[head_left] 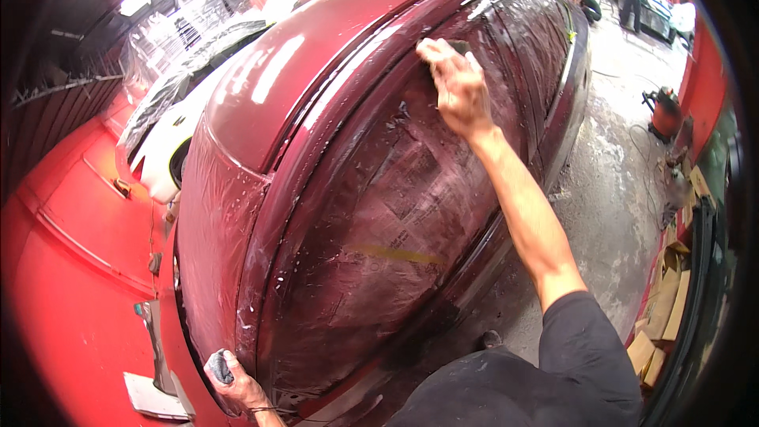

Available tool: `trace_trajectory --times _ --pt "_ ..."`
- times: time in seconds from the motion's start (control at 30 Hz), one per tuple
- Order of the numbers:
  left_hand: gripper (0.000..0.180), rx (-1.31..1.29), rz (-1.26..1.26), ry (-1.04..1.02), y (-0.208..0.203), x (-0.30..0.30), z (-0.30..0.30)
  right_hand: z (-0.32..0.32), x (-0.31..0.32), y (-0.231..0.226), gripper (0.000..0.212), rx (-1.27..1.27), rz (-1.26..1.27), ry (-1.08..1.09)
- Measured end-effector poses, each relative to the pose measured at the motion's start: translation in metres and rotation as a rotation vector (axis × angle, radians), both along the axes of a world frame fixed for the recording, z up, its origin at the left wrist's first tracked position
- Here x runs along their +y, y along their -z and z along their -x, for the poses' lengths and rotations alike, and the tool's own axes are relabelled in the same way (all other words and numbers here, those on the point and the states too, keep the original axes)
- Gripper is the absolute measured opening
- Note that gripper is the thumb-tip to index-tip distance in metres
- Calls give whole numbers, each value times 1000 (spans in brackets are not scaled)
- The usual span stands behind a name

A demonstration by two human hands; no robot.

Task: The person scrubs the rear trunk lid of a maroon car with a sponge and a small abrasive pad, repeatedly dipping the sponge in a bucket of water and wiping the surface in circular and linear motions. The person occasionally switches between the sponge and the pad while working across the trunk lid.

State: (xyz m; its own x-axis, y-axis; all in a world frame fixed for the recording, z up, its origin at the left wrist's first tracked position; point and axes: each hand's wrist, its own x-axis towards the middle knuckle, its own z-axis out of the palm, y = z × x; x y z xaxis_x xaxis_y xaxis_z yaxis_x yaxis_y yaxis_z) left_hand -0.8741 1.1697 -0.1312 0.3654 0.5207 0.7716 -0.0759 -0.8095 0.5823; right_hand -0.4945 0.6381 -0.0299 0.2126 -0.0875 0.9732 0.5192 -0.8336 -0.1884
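A dark red car [348, 190], wet and soapy, fills the middle; a wet concrete floor [609, 182] lies open along its right side, a red wall [71, 269] close on its left. The right hand [457, 83] is pressed flat on the window glass over a dark pad [461, 47]. A small dark cloth [220, 367] is gripped in the closed left hand [236, 387] at the car's lower edge.
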Motion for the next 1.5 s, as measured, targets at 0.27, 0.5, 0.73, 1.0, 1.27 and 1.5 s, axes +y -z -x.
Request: trace_trajectory --times 0.27,0.5,0.73,1.0,1.27,1.5 --pt "16 82 6 422 -118 -64 -73 88 145 11 44 -39 226 -571" --pt "34 328 -20 849 -211 -161 -142 -31 -5 -41 43 114 -59 -243" --pt "29 397 -333 990 -263 -258 -256 69 123 -5 41 -24 225 -633" --pt "21 369 -414 986 -308 -328 -352 -45 -1 -52 37 66 41 -151" --pt "27 429 -506 778 -308 -330 -380 4 45 -29 41 -12 223 -443" --pt "16 299 -235 732 -271 -239 -253 4 37 -67 30 114 116 -325"
